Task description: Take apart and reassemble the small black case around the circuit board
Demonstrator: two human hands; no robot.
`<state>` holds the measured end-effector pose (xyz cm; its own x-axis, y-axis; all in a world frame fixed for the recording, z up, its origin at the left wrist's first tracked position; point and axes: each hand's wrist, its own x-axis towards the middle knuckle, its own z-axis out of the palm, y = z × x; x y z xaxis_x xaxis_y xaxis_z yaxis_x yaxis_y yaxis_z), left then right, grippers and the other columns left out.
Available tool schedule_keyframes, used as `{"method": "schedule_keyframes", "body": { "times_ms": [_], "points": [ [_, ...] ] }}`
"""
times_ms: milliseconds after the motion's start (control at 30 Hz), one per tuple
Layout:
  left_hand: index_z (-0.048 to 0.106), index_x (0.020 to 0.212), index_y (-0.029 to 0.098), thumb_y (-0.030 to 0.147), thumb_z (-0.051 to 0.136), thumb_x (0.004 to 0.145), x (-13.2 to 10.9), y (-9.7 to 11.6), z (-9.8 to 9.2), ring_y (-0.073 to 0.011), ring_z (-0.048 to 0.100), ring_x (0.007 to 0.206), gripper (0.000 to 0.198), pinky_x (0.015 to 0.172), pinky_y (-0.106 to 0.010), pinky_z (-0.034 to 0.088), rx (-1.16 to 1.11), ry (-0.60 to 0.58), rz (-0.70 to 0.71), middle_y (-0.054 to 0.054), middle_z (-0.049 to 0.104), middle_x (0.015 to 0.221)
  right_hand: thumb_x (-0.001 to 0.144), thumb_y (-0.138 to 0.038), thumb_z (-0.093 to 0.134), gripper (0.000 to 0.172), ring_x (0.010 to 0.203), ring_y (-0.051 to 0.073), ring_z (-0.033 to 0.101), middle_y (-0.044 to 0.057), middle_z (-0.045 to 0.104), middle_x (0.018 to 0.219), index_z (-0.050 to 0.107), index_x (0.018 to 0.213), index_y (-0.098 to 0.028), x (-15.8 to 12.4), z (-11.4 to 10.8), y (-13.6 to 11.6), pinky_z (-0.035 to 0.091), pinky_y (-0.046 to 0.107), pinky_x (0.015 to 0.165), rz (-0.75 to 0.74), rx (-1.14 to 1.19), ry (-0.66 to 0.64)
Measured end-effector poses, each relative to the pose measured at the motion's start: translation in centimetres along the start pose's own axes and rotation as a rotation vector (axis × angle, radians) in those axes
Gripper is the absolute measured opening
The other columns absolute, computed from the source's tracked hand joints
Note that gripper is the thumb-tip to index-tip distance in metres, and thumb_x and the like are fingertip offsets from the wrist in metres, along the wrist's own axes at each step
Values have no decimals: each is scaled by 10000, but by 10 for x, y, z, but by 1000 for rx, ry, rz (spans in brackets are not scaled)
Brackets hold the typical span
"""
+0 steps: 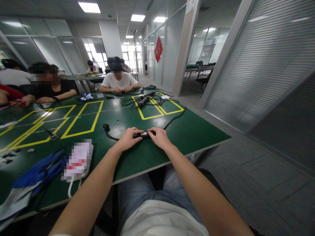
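On the green table lies a slim black power adapter [143,134] with a small white label and a cord at either end. Its left end is between the thumb and fingers of my left hand [130,138], which is closed on it. My right hand [159,135] grips the other end in the same way. The left cord runs out to a round black plug [105,126]. From the right end, a black cord [173,118] stretches toward the table's far right edge. My fingers hide both ends of the adapter.
Yellow tape [153,117] frames a pile of black adapters and cables [145,100] farther back. At left lie a blue cloth-like item [40,172] and a blurred white object [77,160] with a white cord. Across the table sits a person in white [120,81]; others sit at left.
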<state>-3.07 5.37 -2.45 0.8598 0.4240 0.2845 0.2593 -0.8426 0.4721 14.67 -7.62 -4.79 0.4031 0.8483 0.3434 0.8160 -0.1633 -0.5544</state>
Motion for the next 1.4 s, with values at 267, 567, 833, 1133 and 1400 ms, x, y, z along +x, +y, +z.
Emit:
{"method": "schedule_keyframes", "body": {
  "times_ms": [267,567,833,1133,1400],
  "points": [
    [792,1290,266,336,706,904,-1,3,0,-259,696,1054,401,1038,-414,543,-44,-16,-50,-76,745,1133,977,-327,701,158,1117,274,721,25,815,1113,821,1079,-315,5,1,-1,518,433,1047,80,5,9],
    [790,1286,250,345,699,902,-3,5,0,-248,705,1009,406,975,-391,558,-52,-14,-70,-73,750,1103,1000,-350,664,198,1123,247,716,25,810,1131,813,1127,-314,0,2,-2,500,403,1060,72,16,28],
    [766,1290,221,363,669,922,1,-1,4,-253,725,1078,406,1008,-392,570,-155,-7,-106,-90,782,1209,1034,-349,643,306,1174,267,687,50,804,1161,724,1320,-279,-7,0,-6,453,436,1085,15,-16,26],
    [710,1340,187,321,567,997,6,-9,11,-269,718,1171,395,1065,-419,561,-122,156,-209,-120,769,1303,838,-457,867,675,1199,287,674,50,791,1186,618,1442,-288,-10,-1,-4,448,457,1085,-4,-14,9],
    [722,1289,196,267,630,932,3,-15,10,-333,663,1229,374,1106,-479,509,176,264,-306,-152,730,1324,880,-436,845,540,1219,297,635,95,756,1277,687,1361,-250,-13,-4,-10,422,461,1087,-54,-83,-26]
  ]
}}
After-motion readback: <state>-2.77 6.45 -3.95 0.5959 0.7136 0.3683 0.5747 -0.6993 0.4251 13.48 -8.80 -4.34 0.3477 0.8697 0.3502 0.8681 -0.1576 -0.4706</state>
